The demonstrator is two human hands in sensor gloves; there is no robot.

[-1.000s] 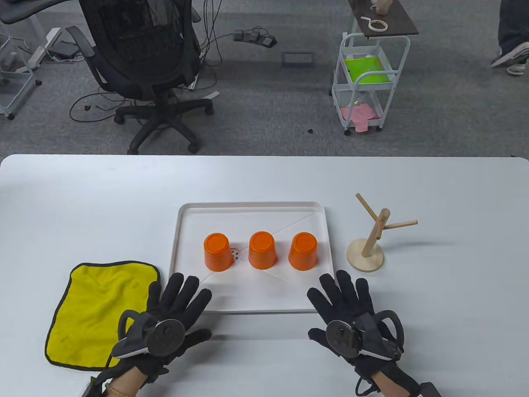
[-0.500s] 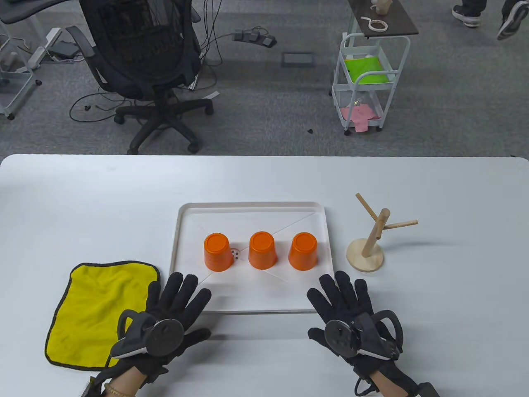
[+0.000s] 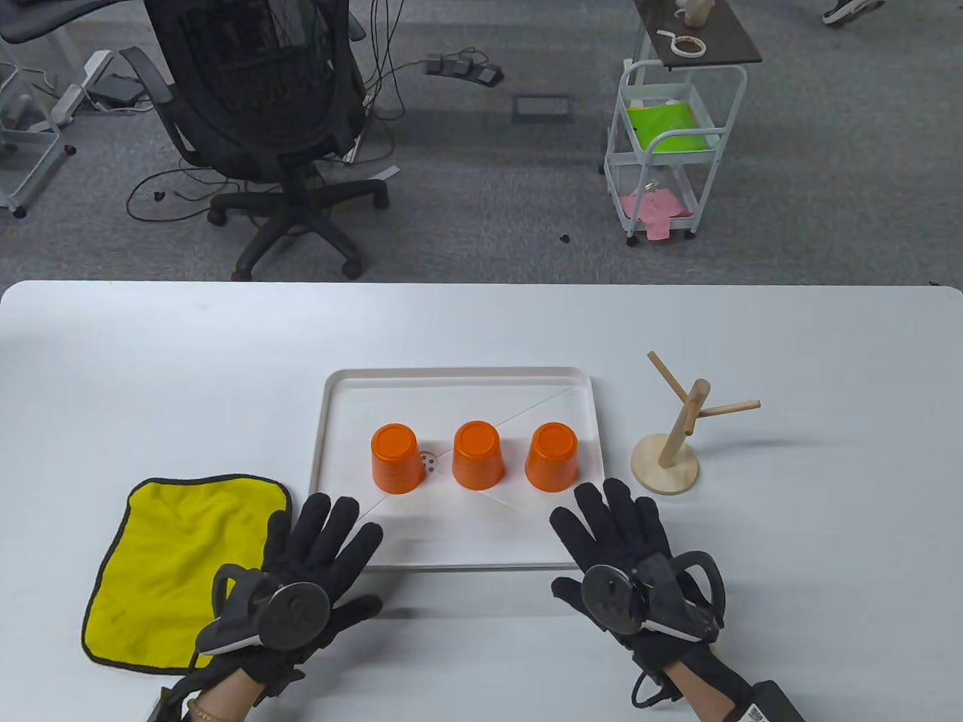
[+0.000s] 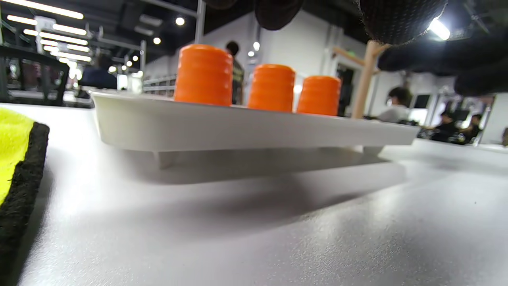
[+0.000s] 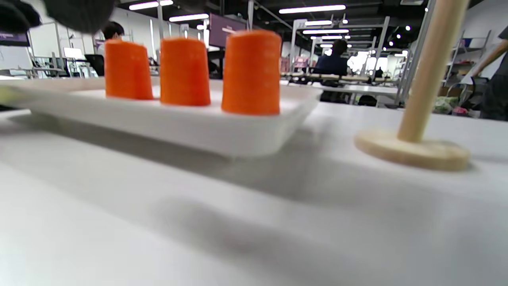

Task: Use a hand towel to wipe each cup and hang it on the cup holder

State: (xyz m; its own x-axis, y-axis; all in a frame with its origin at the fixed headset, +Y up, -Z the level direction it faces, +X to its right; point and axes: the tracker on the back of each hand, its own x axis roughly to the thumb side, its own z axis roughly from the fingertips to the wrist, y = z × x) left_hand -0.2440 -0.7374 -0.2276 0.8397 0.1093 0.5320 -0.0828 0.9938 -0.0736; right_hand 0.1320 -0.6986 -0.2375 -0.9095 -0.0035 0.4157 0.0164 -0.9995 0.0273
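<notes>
Three orange cups stand upside down in a row on the white tray (image 3: 451,538): the left cup (image 3: 396,458), the middle cup (image 3: 477,454) and the right cup (image 3: 551,456). A yellow hand towel (image 3: 180,560) with a dark border lies flat left of the tray. The wooden cup holder (image 3: 669,444) stands right of the tray, its pegs bare. My left hand (image 3: 320,545) lies open with spread fingers over the tray's front left corner. My right hand (image 3: 613,530) is open, fingers spread over the tray's front right corner, just short of the right cup.
The white table (image 3: 827,526) extends wide around the tray. Beyond its far edge are a black office chair (image 3: 263,113), a white trolley (image 3: 669,150) and cables on the floor. In the wrist views, people sit at desks far behind.
My right hand has slid a little left and forward, toward the right cup. The left hand has barely shifted. A person's feet at the far right have walked out of view.
</notes>
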